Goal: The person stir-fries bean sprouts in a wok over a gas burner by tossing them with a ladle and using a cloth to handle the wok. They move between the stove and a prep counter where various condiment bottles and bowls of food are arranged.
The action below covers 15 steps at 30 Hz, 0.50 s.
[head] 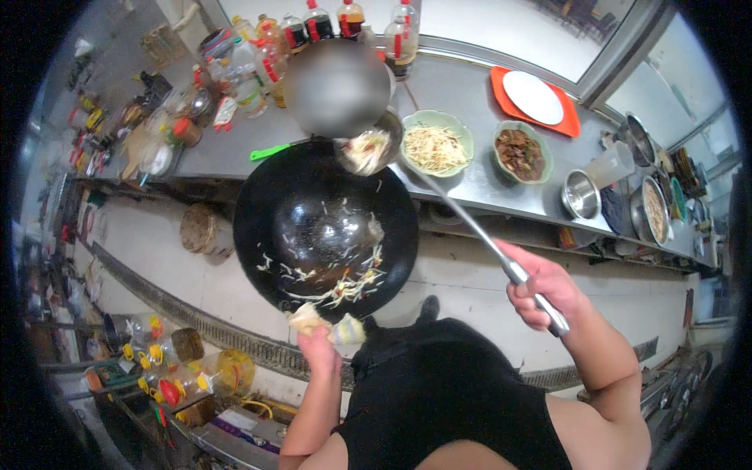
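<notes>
My left hand (317,346) grips the near rim of a black wok (258,217) through a folded cloth (310,320). The wok is held over the floor in front of the counter, and shredded vegetable strips (346,289) cling inside its near half. In my right hand (543,288) is the metal handle of a long ladle (393,132). Its bowl, at the wok's far edge, carries a heap of the strips (367,151). Just beyond is a round, blurred grey shape (336,88) that I cannot identify. Right of the ladle, a pale green bowl (464,138) holds similar strips.
A second green bowl (546,161) contains brown, meat-like pieces. Farther along the steel counter (529,197) are a metal bowl (580,195) and a white plate (533,97) on an orange tray (570,125). Sauce bottles (317,23) line the back; a green-handled knife (270,151) lies left.
</notes>
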### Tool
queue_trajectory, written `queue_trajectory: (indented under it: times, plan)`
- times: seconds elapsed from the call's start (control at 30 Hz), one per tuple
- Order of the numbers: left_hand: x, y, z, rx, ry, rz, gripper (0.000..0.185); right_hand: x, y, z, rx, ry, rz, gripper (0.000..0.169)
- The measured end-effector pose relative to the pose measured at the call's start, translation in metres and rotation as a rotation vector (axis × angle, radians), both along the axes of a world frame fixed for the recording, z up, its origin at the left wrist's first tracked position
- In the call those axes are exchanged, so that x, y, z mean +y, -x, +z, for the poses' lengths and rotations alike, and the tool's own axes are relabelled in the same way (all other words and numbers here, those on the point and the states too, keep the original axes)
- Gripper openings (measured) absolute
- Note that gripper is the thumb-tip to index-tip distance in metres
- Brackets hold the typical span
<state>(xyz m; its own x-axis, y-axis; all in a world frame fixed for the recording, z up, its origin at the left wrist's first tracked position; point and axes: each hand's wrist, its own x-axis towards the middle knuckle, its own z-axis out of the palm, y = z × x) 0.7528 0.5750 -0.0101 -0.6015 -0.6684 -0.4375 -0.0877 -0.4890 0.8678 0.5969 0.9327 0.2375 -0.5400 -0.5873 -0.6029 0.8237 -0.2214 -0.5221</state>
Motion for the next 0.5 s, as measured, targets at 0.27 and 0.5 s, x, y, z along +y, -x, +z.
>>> queue_trajectory:
  times: [0.27, 0.5]
  plan:
    - [0.008, 0.012, 0.025, -0.011, 0.013, -0.007, 0.044, 0.031, 0.034, -0.073, 0.968, -1.269, 0.396, 0.079]
    - [0.005, 0.011, 0.019, -0.005, 0.047, -0.018, 0.043, 0.032, 0.036, -0.076, 1.058, -1.57, 0.542, 0.076]
